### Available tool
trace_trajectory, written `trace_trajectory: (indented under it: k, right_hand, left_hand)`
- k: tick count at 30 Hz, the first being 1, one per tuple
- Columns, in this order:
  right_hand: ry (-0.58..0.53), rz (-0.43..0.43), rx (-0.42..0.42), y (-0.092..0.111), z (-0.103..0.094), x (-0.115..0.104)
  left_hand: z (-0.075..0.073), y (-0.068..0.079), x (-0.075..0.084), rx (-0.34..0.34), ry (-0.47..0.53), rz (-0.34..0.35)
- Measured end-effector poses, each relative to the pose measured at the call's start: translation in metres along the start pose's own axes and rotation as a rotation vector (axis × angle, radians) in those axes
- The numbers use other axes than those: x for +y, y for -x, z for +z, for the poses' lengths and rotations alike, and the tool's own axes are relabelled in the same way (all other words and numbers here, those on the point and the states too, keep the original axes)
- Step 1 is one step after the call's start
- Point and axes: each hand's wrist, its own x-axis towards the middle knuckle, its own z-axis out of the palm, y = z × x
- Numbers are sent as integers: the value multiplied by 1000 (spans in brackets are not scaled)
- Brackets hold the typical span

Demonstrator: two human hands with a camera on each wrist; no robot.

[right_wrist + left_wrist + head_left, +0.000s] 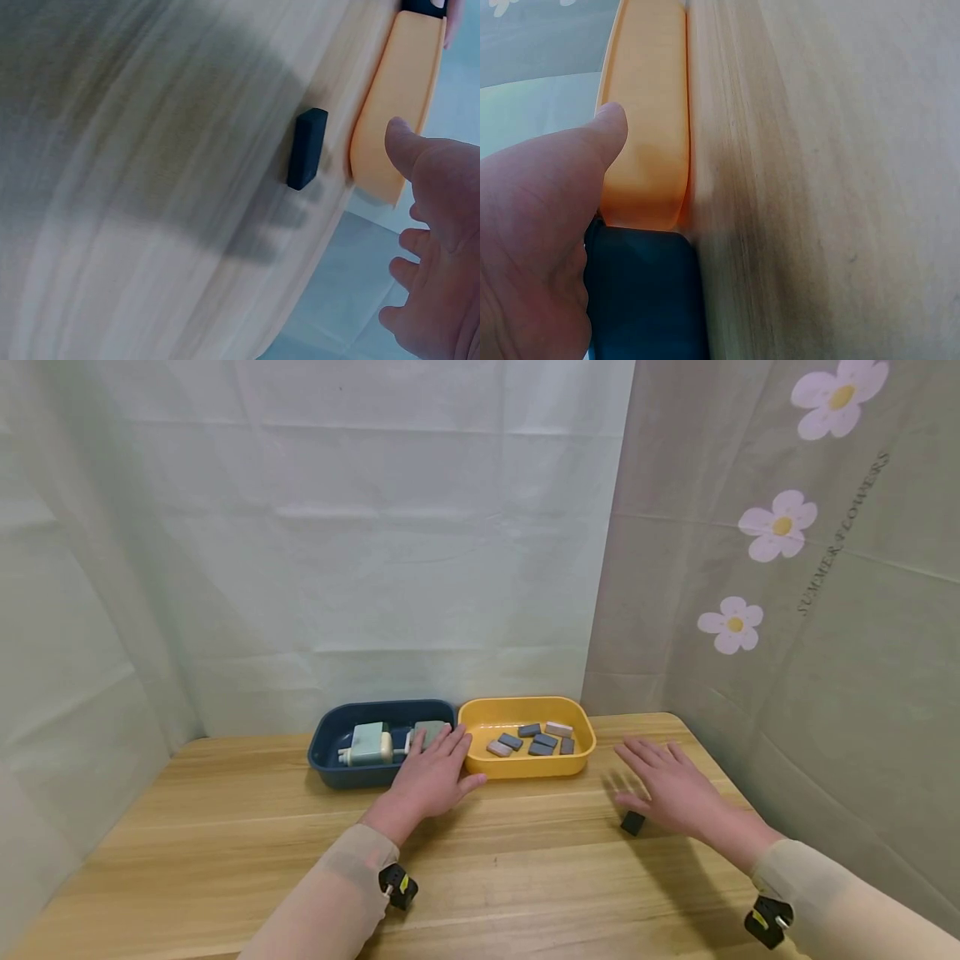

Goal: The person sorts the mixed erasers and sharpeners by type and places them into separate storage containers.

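Observation:
My left hand (432, 779) hovers with straight fingers over the place where a dark blue tray (352, 778) meets a yellow tray (525, 768). Its fingers hide part of the blue tray's right end. Over the table to the right, my right hand (672, 789) is spread and holds nothing. A small black block (633, 822) lies on the wood beneath that hand; the right wrist view also shows the black block (307, 148), apart from the fingers. Several small grey and pale blocks (545, 741) lie in the yellow tray.
In the blue tray are a pale green pump bottle (370, 744) and a grey-green item (430, 732), partly covered by fingers. A pale curtain (420, 543) hangs behind the wooden table (495, 877), and a flowered curtain (840, 693) borders its right side.

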Motion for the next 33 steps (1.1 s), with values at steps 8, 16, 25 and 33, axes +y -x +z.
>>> trace_trajectory:
  k: [8,16,25,33]
  right_hand:
    - [20,-5,-4,8,6,-1]
    - [41,-8,-9,15,11,-2]
    - [22,3,-42,26,15,-3]
    - [18,-15,-55,32,17,-2]
  left_hand:
    - [-1,0,0,-5,-1,-11]
    - [-1,0,0,-8,4,-15]
    - [0,-1,1,-9,-4,-13]
    - [0,-1,0,-9,-1,-10]
